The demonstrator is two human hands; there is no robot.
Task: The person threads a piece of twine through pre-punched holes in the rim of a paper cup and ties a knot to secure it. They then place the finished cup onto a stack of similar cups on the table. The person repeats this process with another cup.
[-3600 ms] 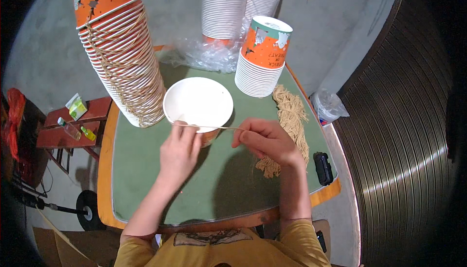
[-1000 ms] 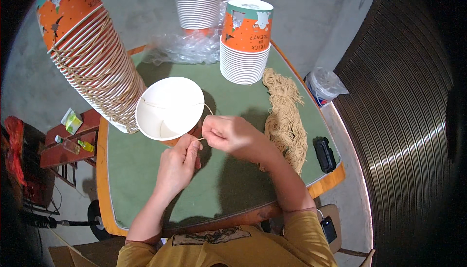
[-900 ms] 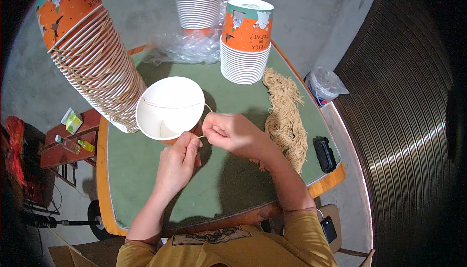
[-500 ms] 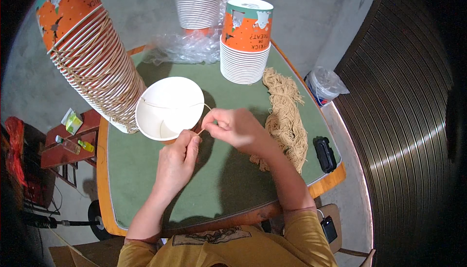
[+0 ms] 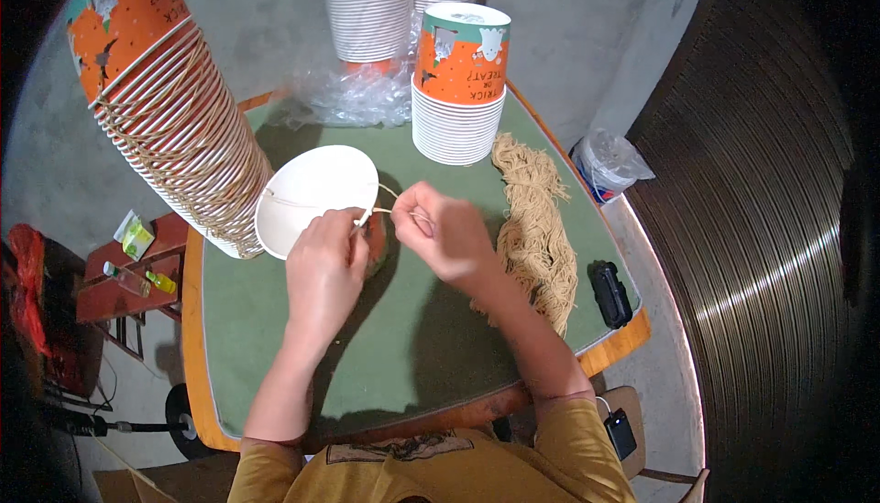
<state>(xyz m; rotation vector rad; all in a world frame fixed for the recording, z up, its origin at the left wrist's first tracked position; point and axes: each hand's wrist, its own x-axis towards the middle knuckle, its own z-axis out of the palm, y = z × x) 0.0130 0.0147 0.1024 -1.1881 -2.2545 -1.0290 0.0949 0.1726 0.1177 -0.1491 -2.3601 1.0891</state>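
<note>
A paper bucket (image 5: 316, 177) with a white inside stands tilted on the green cloth, its mouth toward me. My left hand (image 5: 323, 269) is closed on its near right rim, and the rim bends there. A thin tan cord crosses the bucket's mouth from the far left side. From the right rim, a short stretch of cord (image 5: 382, 210) runs to my right hand (image 5: 445, 237), whose fingers are pinched around it just beside the bucket. The exact hole and the fingertips of my left hand are partly hidden.
Nested buckets wound with cord (image 5: 188, 136) lean at the left. Upside-down orange and white buckets (image 5: 458, 90) stand at the back, near clear plastic wrap (image 5: 353, 99). A cord bundle (image 5: 533, 237) and a black case (image 5: 610, 294) lie on the right.
My left hand has gone from pinching the cord to gripping the bucket's rim, which now bends. The right hand has shifted slightly right with the cord, and the bucket has tipped further.
</note>
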